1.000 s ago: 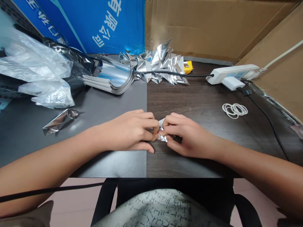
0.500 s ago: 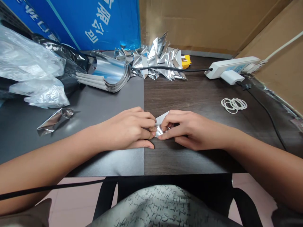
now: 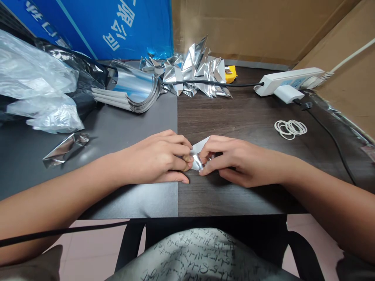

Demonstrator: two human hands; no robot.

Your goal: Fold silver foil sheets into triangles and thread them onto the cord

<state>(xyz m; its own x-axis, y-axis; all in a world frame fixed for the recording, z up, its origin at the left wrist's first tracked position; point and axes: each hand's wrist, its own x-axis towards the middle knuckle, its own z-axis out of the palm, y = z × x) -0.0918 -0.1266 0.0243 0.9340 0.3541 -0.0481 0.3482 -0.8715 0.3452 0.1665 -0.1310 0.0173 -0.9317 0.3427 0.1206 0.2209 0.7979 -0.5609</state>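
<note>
My left hand [image 3: 158, 158] and my right hand [image 3: 234, 160] meet at the middle of the table, fingers curled and pinched on a small folded piece of silver foil [image 3: 198, 155]. Only a white corner and a shiny crumpled bit of the foil piece show between the fingertips; the rest is hidden under my fingers. Both hands rest low on the table top, where a grey mat [image 3: 131, 125] meets the dark wood surface [image 3: 243, 117].
A heap of folded foil pieces [image 3: 193, 70] lies at the back, beside a curved stack of silver sheets [image 3: 131, 88]. One folded foil piece [image 3: 63, 148] lies at left near plastic bags [image 3: 38, 89]. White rubber bands [image 3: 290, 128], a power strip [image 3: 288, 84] and cardboard walls stand at right.
The hands have stayed together on the foil piece; the fingers shifted slightly, and the view tipped a little so the table items sit slightly higher in the picture.
</note>
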